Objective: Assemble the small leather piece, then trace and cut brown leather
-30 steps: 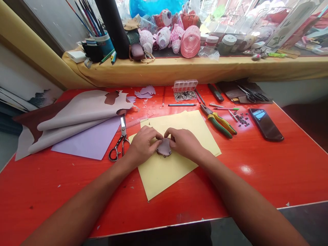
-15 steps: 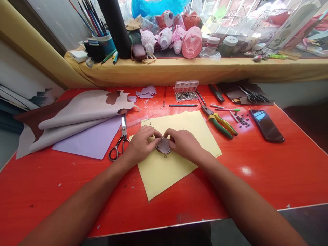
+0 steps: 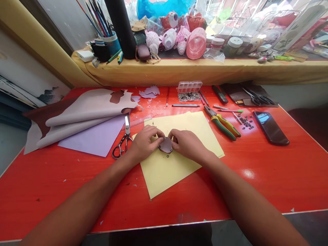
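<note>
A small rounded piece of leather (image 3: 165,145), greyish on its upper face with dark metal dots near its edge, is held over yellow paper (image 3: 164,177). My left hand (image 3: 148,141) pinches its left side between thumb and fingers. On the opposite side, the fingertips of my right hand (image 3: 185,142) are closed on its upper right edge. Just below the piece, a tiny metal ring (image 3: 167,156) lies on the paper. Fabric scissors (image 3: 123,138) rest left of my left hand, partly behind the wrist.
Green-and-yellow pliers (image 3: 222,123), small metal fittings (image 3: 247,122) and a phone (image 3: 271,128) lie to the right. A compartment box (image 3: 189,91) stands behind the paper. At left are folded leather (image 3: 84,106) and a lilac sheet (image 3: 94,138). More scissors (image 3: 257,96) lie at back right.
The whole view has shifted slightly, so everything appears a little further right. Both hands keep their hold on the leather piece, with barely any movement of the fingers.
</note>
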